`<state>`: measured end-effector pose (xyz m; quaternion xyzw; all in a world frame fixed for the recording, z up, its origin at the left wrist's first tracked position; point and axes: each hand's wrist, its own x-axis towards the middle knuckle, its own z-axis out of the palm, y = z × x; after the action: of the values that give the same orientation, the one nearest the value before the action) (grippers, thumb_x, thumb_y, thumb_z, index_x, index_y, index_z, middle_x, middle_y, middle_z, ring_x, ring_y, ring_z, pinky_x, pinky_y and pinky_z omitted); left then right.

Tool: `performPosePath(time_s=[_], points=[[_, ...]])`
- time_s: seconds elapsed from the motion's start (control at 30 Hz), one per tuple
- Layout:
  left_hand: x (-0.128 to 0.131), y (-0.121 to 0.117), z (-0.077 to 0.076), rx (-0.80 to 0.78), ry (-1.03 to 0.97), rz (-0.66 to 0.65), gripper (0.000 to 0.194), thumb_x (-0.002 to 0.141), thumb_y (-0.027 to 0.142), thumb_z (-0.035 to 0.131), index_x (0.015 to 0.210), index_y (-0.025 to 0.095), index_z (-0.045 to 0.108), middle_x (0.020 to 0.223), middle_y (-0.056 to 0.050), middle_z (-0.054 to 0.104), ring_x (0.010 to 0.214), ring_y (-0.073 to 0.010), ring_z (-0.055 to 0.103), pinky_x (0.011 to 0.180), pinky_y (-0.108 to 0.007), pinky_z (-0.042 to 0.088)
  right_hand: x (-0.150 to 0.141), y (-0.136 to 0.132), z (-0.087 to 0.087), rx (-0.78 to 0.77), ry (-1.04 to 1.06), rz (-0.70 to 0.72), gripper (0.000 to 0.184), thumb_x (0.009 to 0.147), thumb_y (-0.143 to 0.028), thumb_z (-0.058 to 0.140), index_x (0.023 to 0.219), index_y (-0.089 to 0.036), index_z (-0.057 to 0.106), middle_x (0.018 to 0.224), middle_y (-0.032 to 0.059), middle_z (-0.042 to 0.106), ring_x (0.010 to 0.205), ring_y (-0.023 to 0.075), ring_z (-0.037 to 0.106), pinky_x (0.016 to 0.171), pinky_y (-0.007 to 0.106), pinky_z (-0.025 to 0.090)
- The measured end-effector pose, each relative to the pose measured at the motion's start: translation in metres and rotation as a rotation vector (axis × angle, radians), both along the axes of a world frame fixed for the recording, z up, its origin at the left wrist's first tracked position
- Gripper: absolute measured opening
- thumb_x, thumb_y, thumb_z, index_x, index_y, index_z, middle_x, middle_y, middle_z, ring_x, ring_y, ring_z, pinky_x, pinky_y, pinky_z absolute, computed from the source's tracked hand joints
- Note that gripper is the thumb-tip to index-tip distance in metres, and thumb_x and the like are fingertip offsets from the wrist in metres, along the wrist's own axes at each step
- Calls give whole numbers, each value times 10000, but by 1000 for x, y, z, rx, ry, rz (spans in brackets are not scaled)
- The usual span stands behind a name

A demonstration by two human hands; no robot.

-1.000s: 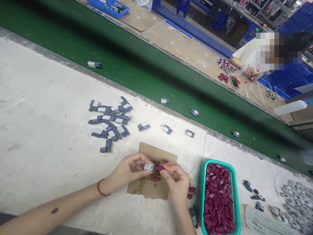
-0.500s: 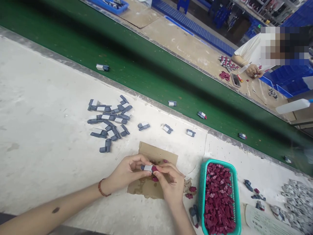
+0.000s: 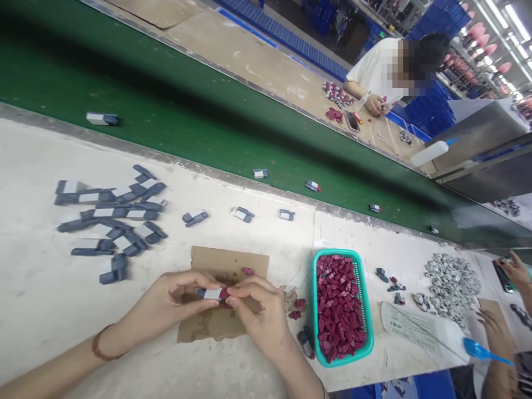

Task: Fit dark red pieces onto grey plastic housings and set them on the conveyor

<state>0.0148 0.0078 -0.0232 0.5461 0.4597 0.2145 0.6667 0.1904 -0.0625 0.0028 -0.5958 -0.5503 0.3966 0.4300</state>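
Note:
Above a piece of brown cardboard (image 3: 230,258), my left hand (image 3: 164,302) pinches a small navy-and-white plastic part (image 3: 213,293) between thumb and fingers. My right hand (image 3: 266,313) is closed on a small maroon piece (image 3: 224,294) at the part's right end. The two pieces touch; whether they are joined I cannot tell. A loose maroon piece (image 3: 248,271) lies on the cardboard. Right of my right hand stands a teal basket (image 3: 315,299) of maroon pieces. A cluster of navy-and-white parts (image 3: 112,212) lies left of the cardboard, with several single ones along the table.
Beyond the table runs a green conveyor belt (image 3: 187,122) carrying several spaced parts. On the right are a heap of grey-white pieces (image 3: 453,282) and a lying bottle (image 3: 428,332) with a blue nozzle. A co-worker's hands (image 3: 494,332) show at right; another person (image 3: 376,69) sits across.
The view has swung right, so the table's contents appear further left, and the nozzle bottle and nearby co-worker's hands have come into view. Both my hands keep their hold on the pieces.

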Motion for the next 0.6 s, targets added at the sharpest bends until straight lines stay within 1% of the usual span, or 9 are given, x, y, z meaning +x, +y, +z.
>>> performPosePath(time_s=[0.07,0.13,0.2,0.27,0.33,0.4,0.43,0.5,0.6], points=[[1,12,10,64,67,-111,179,600,400,789,699,255,756,802,-64,781,765,-284,711,698,-321,581,14,-7,11,-12,-73,-1,136,878,-221,616,899,-227,750,873,40,731,831,175,689,781,280,546],[4,30,21,154,128,-160,223,641,444,757,763,257,773,871,-58,784,811,-291,704,704,-317,571,38,-18,21,-9,-229,-65,163,905,-223,576,955,-232,731,899,45,715,852,182,669,770,287,536],[9,56,30,247,163,-98,282,655,478,736,796,235,754,933,-55,777,856,-288,693,723,-306,559,68,-32,27,-11,-491,-245,193,924,-216,518,931,-224,710,934,68,693,901,215,638,806,337,514],[18,85,34,319,213,16,327,655,483,723,818,199,709,974,-62,763,891,-281,685,762,-294,543,97,-47,26,-91,-762,-353,184,903,-216,512,939,-222,692,932,85,675,903,262,605,794,391,494],[29,116,32,397,327,73,354,702,471,682,886,168,673,1009,-80,748,915,-275,681,780,-288,529,118,-59,19,-132,-957,-377,197,873,-193,492,900,-224,685,881,87,664,826,276,589,727,401,483],[42,146,25,516,434,60,350,780,437,616,958,139,657,1029,-102,736,932,-269,675,800,-294,518,130,-67,11,-133,-1040,-335,224,852,-157,468,889,-230,676,882,78,661,798,271,581,712,398,475],[49,159,20,562,458,56,329,803,402,594,974,128,656,1031,-113,732,938,-269,671,821,-304,510,132,-69,7,-123,-1056,-306,236,845,-142,458,883,-234,672,882,73,659,794,268,581,713,395,474],[63,180,10,631,495,61,256,804,318,580,947,123,666,1001,-130,727,931,-288,661,850,-346,497,134,-70,2,-106,-1065,-268,245,837,-124,447,863,-237,664,863,69,650,793,268,584,710,393,476],[85,198,1,745,515,45,200,797,234,550,926,147,675,1042,-139,699,1026,-329,601,934,-421,442,134,-69,0,-112,-1068,-265,230,835,-116,449,831,-224,652,834,84,634,783,275,598,692,393,485]])
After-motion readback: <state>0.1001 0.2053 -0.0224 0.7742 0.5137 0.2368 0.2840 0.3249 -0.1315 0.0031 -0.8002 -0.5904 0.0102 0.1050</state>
